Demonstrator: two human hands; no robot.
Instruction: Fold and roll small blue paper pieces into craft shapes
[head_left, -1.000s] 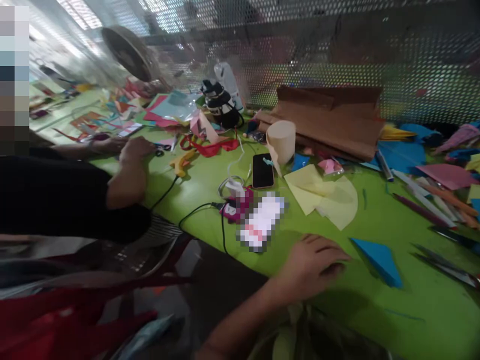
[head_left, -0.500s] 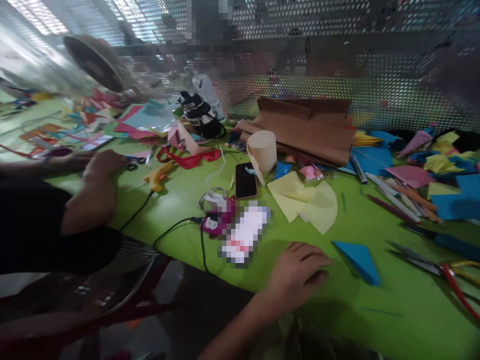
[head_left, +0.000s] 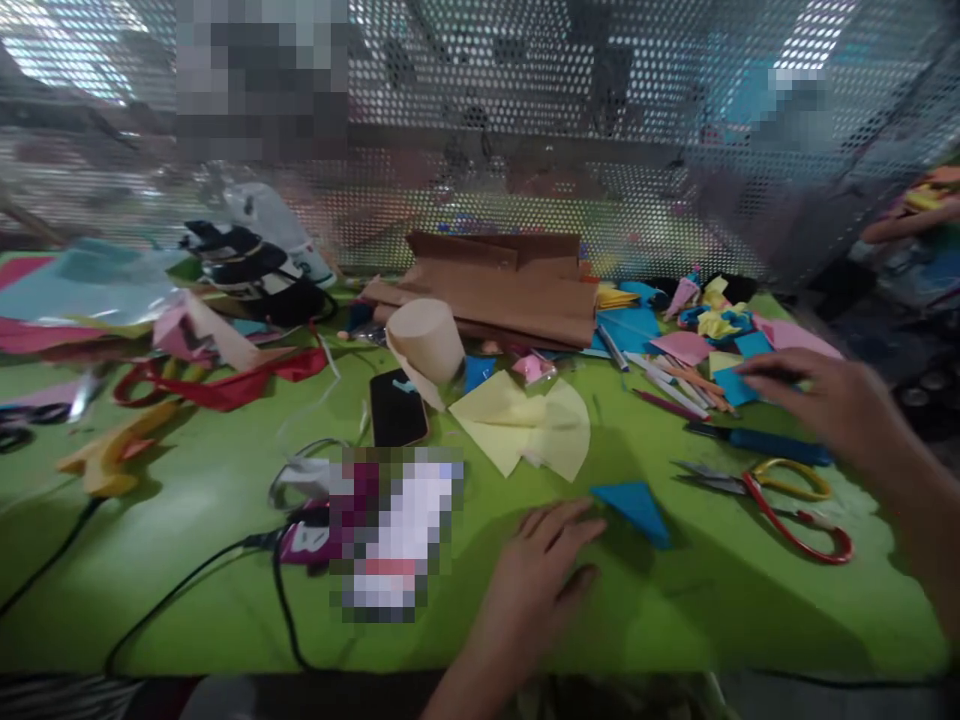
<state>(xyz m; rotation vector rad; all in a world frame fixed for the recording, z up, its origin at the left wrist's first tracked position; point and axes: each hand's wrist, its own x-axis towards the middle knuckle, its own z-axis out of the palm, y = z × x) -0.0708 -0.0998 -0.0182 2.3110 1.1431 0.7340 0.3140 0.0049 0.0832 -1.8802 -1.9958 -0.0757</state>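
Observation:
My left hand (head_left: 544, 560) rests palm-down on the green table with its fingers loosely spread, holding nothing. Just right of its fingertips lies a folded blue paper triangle (head_left: 637, 510). My right hand (head_left: 832, 400) reaches in from the right, fingers stretched out over a blue paper piece (head_left: 733, 387) beside the pens; whether they touch it I cannot tell. Below that hand lie scissors (head_left: 780, 500) with red and yellow handles and a dark blue-handled tool (head_left: 780, 443). Beyond my left hand is a pale yellow paper fan shape (head_left: 536, 425).
A lit, blurred-out phone (head_left: 401, 540) lies beside a magenta power strip (head_left: 311, 535) with black cables. A dark phone (head_left: 399, 410), a paper roll (head_left: 431, 340), brown paper (head_left: 502, 290), a yellow glue gun (head_left: 124, 450) and pens (head_left: 671, 385) lie around. Perforated metal screening stands behind.
My view has swung to the right, and the neighbouring person's arms have left it. My right hand has come into view over the blue paper. The left hand stays on the table, its fingers flatter.

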